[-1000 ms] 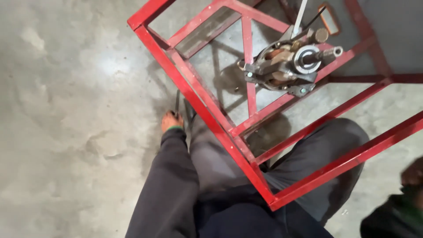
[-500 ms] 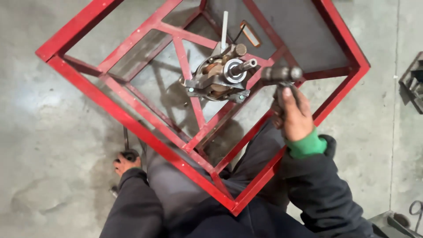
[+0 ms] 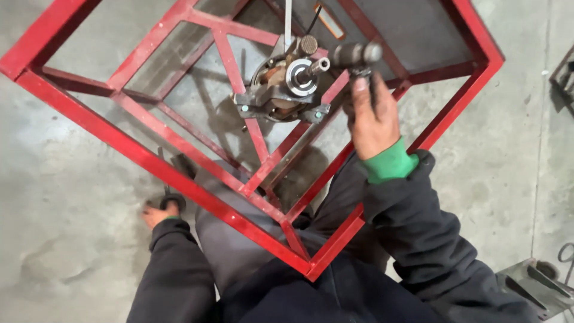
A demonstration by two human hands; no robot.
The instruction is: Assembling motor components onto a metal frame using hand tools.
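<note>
The right hand [image 3: 372,116] is raised over the red metal frame [image 3: 179,158] and closed around the handle of a hammer [image 3: 357,55], whose dark grey head sticks out sideways above the knuckles. The hammer head sits just beside the motor [image 3: 287,84], close to the tip of the steel shaft [image 3: 317,66] that juts from the motor's round middle, though it is hard to tell whether the two touch. The motor rests on the thin red crossbars in the upper middle of the frame, with a flat grey bracket across its lower side and a knurled round knob [image 3: 308,44] at its top edge. A green cuff [image 3: 388,161] shows at the right wrist under a dark jacket sleeve. The left hand [image 3: 158,213] is low at the left, outside the frame and well apart from the motor, down near the concrete floor [image 3: 66,179]. Its fingers are curled on the dark handle of a thin tool [image 3: 164,179] that points up toward the frame's near bar; the tool's kind is not clear. The person's legs in grey trousers [image 3: 239,251] run under the frame's near corner. At the lower right corner lies a grey metal part [image 3: 529,287] on the floor.
</note>
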